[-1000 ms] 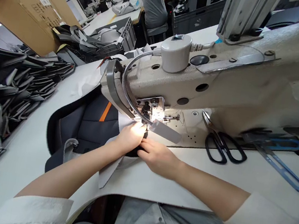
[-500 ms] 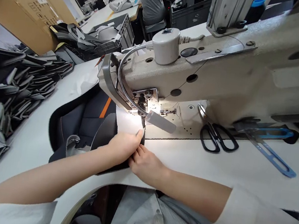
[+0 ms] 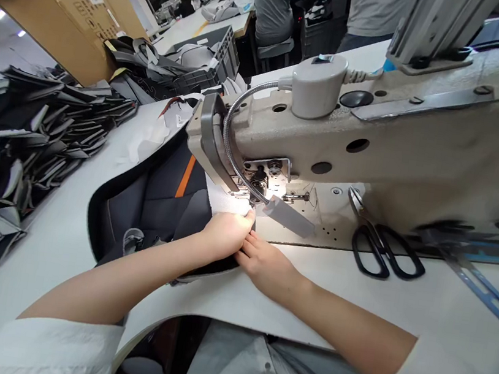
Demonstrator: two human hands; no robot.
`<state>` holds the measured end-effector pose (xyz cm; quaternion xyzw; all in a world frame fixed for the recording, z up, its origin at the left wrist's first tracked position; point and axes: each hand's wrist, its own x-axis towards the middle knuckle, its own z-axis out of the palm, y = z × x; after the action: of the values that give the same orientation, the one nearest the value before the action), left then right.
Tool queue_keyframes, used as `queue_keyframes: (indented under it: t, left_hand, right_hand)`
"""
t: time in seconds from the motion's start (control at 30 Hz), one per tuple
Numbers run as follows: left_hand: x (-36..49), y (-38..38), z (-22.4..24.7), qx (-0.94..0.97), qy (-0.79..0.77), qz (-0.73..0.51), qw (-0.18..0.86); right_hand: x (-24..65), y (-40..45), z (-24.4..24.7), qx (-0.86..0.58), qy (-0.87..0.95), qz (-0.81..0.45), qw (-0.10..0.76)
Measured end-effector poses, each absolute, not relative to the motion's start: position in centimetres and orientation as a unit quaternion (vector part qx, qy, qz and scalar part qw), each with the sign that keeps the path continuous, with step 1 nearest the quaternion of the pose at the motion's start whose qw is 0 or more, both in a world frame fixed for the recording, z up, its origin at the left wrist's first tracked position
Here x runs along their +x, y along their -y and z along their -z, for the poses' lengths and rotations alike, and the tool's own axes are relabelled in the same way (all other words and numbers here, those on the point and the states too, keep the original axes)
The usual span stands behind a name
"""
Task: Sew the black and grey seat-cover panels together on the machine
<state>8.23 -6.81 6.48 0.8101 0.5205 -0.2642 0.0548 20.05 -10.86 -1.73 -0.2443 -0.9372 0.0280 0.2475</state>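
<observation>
A black padded fabric cover with an orange stripe lies on the white table, its right edge under the needle area of a sewing machine. A white textile strip shows on it near the needle. My left hand is closed on the cover's edge just in front of the presser foot, thumb towards the needle. Right beside it, my right hand pinches the same edge with fingertips together, close to the left fingers. What lies under the fingers is partly hidden.
Black-handled scissors and a blue plastic cutter-like tool lie right of the needle. Stacked dark fabric pieces line the left. Behind stand a cardboard box, a grey crate and two people.
The view has shifted, so the machine appears further right. Both hands still hold the cover's edge by the needle, slightly closer to it. A second person's torso has come into view behind.
</observation>
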Motion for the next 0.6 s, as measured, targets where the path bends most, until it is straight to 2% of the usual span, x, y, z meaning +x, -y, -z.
queue_keyframes:
  t: [0.1,0.23,0.3,0.37,0.43,0.5,0.6]
  left_hand:
    - [8.1,6.6,-6.8,0.81,-0.534,0.236,0.055]
    - [5.0,7.1,-8.2,0.843,-0.506,0.121,0.132]
    - [2.2,7.8,-8.6,0.826,-0.546,0.074,0.117]
    - [-0.4,8.6,-8.4,0.779,-0.617,0.073,0.082]
    - [-2.1,9.2,-7.6,0.736,-0.66,0.112,0.099]
    - [-2.4,9.3,-6.6,0.73,-0.654,0.143,0.134]
    - [-0.8,8.2,-5.6,0.769,-0.619,0.119,0.105]
  right_hand:
    - [20.0,10.3,1.9,-0.245,0.934,-0.058,0.254]
    - [20.2,10.4,1.5,-0.264,0.925,-0.075,0.262]
    - [20.2,10.6,1.0,-0.273,0.923,-0.08,0.258]
    - [20.2,10.9,0.6,-0.289,0.924,-0.08,0.238]
    - [20.1,11.2,0.3,-0.32,0.919,-0.076,0.216]
    - [19.8,11.4,0.4,-0.345,0.914,-0.067,0.203]
    - [19.4,11.5,0.7,-0.35,0.91,-0.028,0.222]
